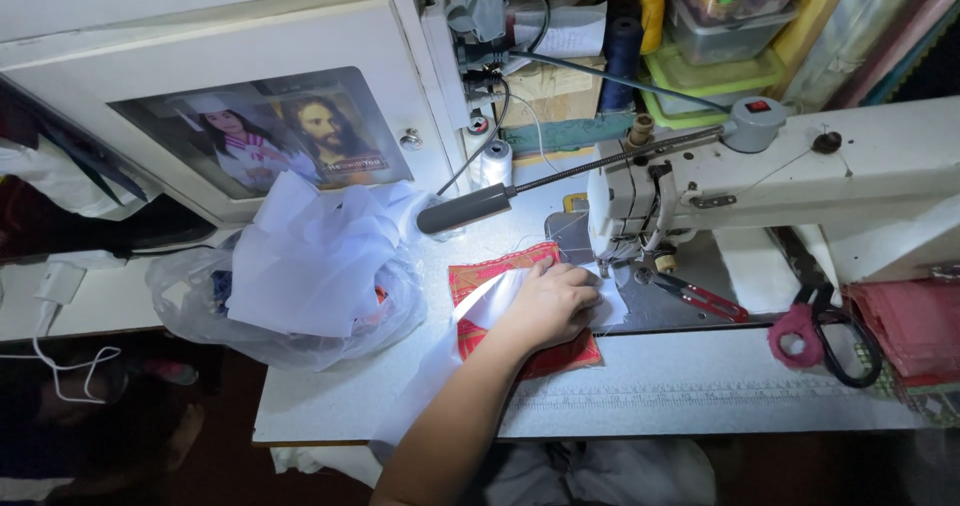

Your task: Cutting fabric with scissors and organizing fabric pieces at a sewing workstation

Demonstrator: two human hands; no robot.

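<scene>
My left hand (548, 304) rests with curled fingers on a strip of white fabric (478, 308) that lies over a red patterned cloth (497, 263). The fingertips press the fabric just left of the presser foot (604, 263) of a white sewing machine (800, 166). The white strip trails off the table's front edge beside my forearm. My right hand is out of view.
A clear plastic bag of white fabric pieces (300, 266) sits at the left of the table (700, 386). Red-handled snips (700, 296), pink-handled scissors (820, 331) and folded red cloth (915, 326) lie to the right. A gooseneck lamp (465, 209) hangs over the work; a white thread spool (493, 161) stands behind.
</scene>
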